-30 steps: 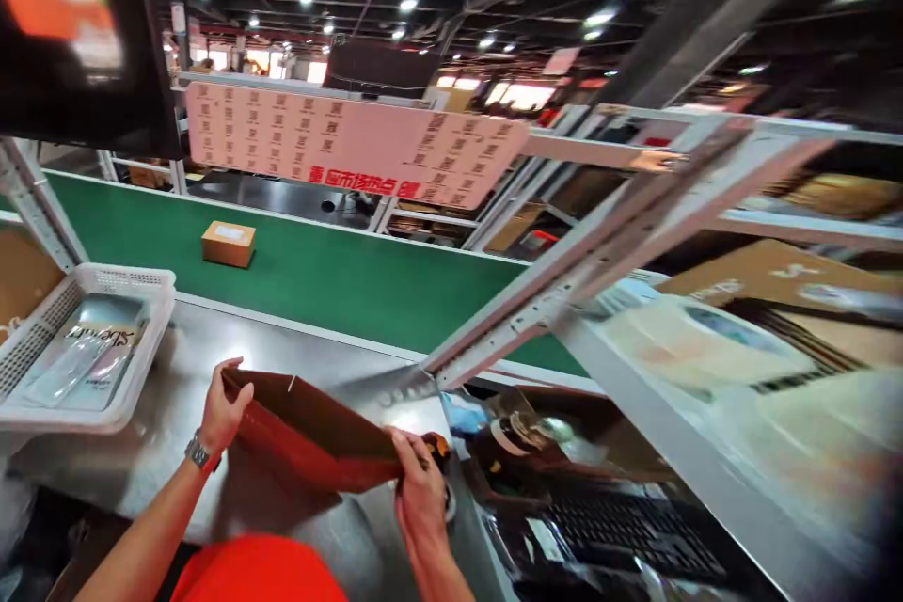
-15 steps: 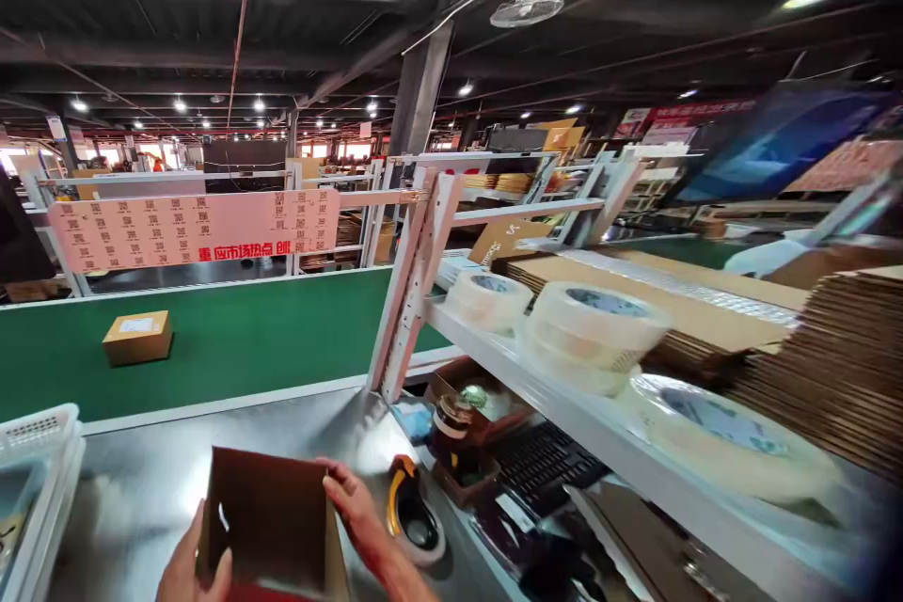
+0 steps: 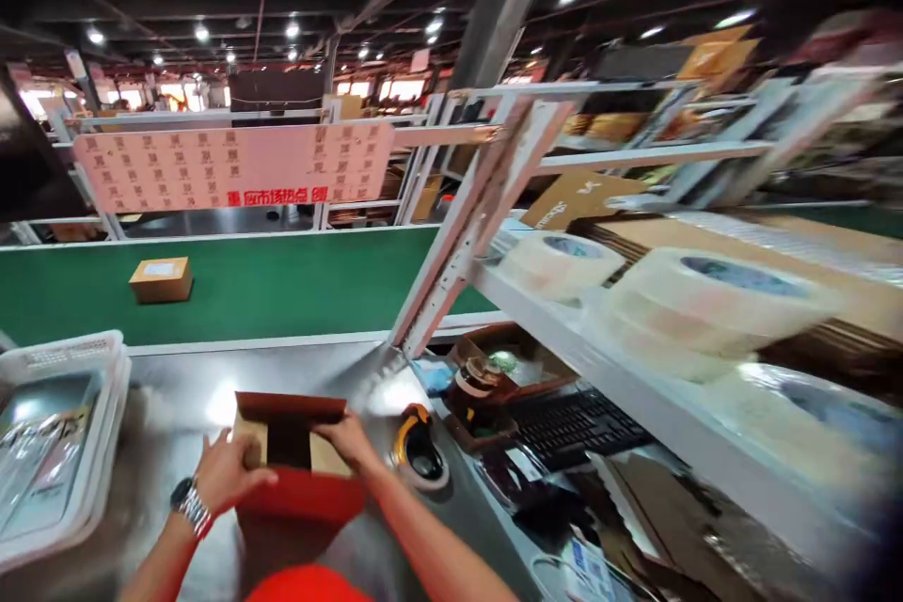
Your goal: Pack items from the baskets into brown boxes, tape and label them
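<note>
A small cardboard box [image 3: 307,494] stands on the metal table in front of me, its top uncovered and its inside dark. The back flap is raised and the front flap leans toward me, while the side flaps angle inward. My left hand [image 3: 232,470], with a watch on its wrist, grips the left side flap. My right hand [image 3: 349,437] holds the right side near the back corner, its fingertips partly hidden. Just right of that hand lies a tape dispenser [image 3: 419,451] with a yellow and black handle.
White plastic baskets [image 3: 117,433] holding flat packets stand at left. Beyond the table runs a green conveyor [image 3: 310,282] carrying a labelled carton [image 3: 161,280]. At right, a white shelf [image 3: 564,343] bears clear tape rolls [image 3: 705,301], above a keyboard [image 3: 578,423].
The box has gone from tilted with its opening toward me to standing on the table, flaps spread. Both hands have shifted along its sides. My view has dipped, and the carton stays on the conveyor.
</note>
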Motion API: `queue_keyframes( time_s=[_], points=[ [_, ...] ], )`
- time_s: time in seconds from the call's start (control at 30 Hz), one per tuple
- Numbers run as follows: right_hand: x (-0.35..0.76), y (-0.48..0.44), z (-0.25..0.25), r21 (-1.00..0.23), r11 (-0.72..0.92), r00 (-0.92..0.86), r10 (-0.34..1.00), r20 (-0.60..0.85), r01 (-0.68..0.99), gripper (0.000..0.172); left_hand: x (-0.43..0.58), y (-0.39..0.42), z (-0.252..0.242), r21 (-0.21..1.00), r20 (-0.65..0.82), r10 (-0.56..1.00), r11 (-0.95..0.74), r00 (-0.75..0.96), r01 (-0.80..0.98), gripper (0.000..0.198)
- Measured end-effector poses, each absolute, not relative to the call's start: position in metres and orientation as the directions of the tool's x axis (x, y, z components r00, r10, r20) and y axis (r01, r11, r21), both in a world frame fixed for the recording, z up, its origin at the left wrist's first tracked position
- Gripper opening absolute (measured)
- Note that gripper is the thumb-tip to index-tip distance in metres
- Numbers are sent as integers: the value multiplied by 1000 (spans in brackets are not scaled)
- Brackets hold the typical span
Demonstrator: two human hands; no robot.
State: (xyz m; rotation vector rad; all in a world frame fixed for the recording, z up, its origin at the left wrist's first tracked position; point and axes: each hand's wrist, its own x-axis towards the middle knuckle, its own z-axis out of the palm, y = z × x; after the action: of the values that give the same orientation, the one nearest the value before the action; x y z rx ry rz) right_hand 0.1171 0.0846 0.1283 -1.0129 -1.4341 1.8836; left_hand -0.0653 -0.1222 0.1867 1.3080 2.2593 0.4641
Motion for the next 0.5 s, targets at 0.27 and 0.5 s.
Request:
queue_keyframes(
  time_s=[0.27,0.5],
  points=[
    [138,76,126,-780,-623,-608,644,-464,-64,67,-57,-121,116,834,-99,576,493,-812,248,159],
    [158,68,110,-894,-438,-561,765,-315,-95,70,-62,-130,111,894,-286,606,448,-742,21,110]
  ],
)
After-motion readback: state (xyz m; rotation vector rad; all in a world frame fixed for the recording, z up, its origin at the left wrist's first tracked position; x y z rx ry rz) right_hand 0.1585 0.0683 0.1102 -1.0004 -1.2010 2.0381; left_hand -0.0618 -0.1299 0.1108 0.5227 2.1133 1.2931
